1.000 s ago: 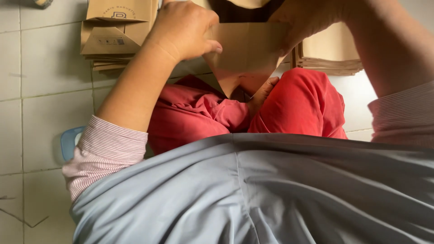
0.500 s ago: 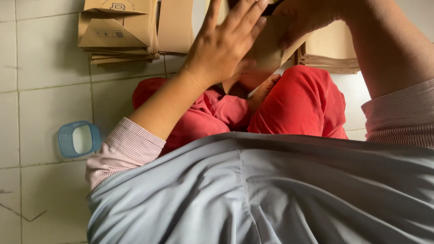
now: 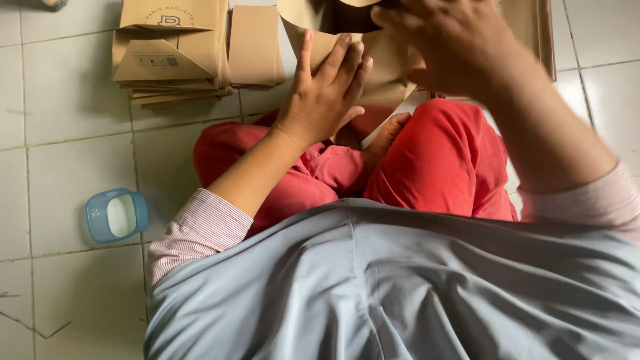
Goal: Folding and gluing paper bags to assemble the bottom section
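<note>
**Brown paper bag, part-folded, held over lap**

Item 1 – brown paper bag (image 3: pixel 383 63): flat kraft paper, top flap open, held above the red-trousered knees (image 3: pixel 440 153) of a person seated on the floor. Upper edge runs out of frame.

Item 2 – left hand (image 3: pixel 323 93): grip spread, fingers straight and close together, palm and fingertips pressed flat on the bag's left panel. Not pinching anything. Forearm bare; striped pink sleeve (image 3: pixel 197 230) pushed up near elbow.

Item 3 – right hand (image 3: pixel 443 43): on the bag's upper right, fingers curled over the paper edge. Motion-blurred; grip looks closed on the paper, but exact finger hold can't be told.

Item 4 – stack of folded brown bags (image 3: pixel 170 57): on floor, upper left, w/ a narrower folded pile just beside it on the right. Apart from both hands.

Item 5 – more flat brown paper (image 3: pixel 533 27): upper right, behind right arm.

Item 6 – small blue plastic container (image 3: pixel 117 215): on white tiled floor (image 3: pixel 67 120), left of the person, well apart from bag.

Item 7 – grey-blue garment (image 3: pixel 400 287): fills lower frame.
</note>
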